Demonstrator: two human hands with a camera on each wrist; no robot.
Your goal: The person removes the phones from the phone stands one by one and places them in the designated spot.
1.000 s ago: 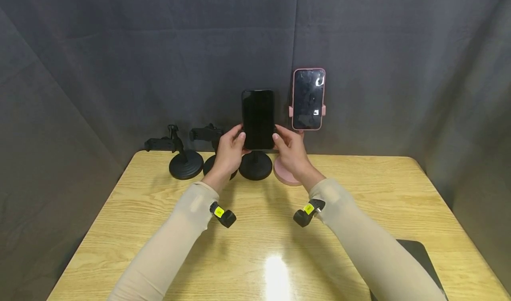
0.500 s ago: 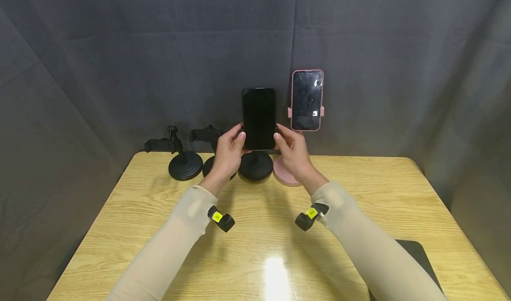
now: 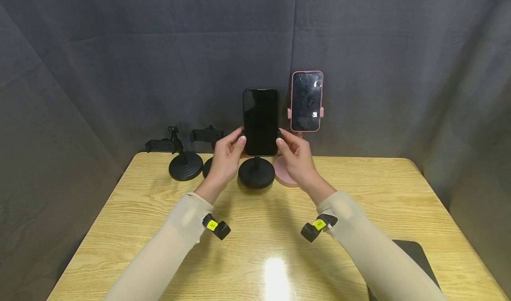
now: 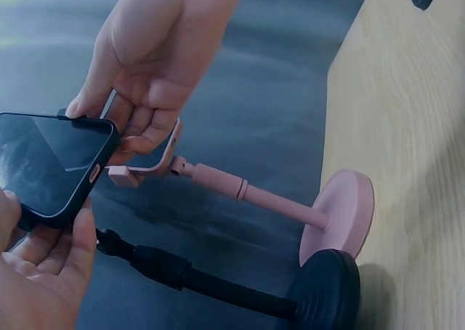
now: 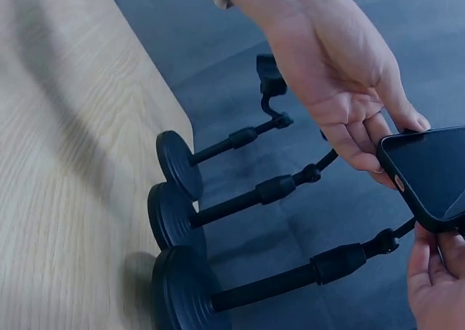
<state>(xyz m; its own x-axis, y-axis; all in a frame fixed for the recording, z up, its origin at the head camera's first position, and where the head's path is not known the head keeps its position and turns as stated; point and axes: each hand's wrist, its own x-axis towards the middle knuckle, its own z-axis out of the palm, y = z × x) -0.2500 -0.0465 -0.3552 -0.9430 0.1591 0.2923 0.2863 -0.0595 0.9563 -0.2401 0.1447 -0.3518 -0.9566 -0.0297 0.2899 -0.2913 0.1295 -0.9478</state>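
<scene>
A black-cased phone (image 3: 261, 121) stands upright, screen toward me, at the top of a black phone stand whose round base (image 3: 256, 173) is on the table. My left hand (image 3: 226, 159) grips its lower left edge, thumb on the front and fingers curled behind. Mirroring that, my right hand (image 3: 297, 156) grips the lower right edge. In the left wrist view, a small black clamp end (image 4: 63, 113) shows beside the right thumb. The stand's black pole (image 5: 265, 283) rises behind the phone in the right wrist view. The rest of the clamp is hidden behind phone and fingers.
Close on the right, a pink stand (image 4: 280, 204) holds a pink-framed phone (image 3: 307, 101). Two black stands with bare holders, one at far left (image 3: 185, 165) and one partly behind my left hand (image 3: 206, 135), line the back edge. A dark flat object (image 3: 415, 256) lies at front right.
The phone and the black stand's base have come slightly toward me, both hands moving with them. More of the base and pole now shows below the phone. The other stands stay put.
</scene>
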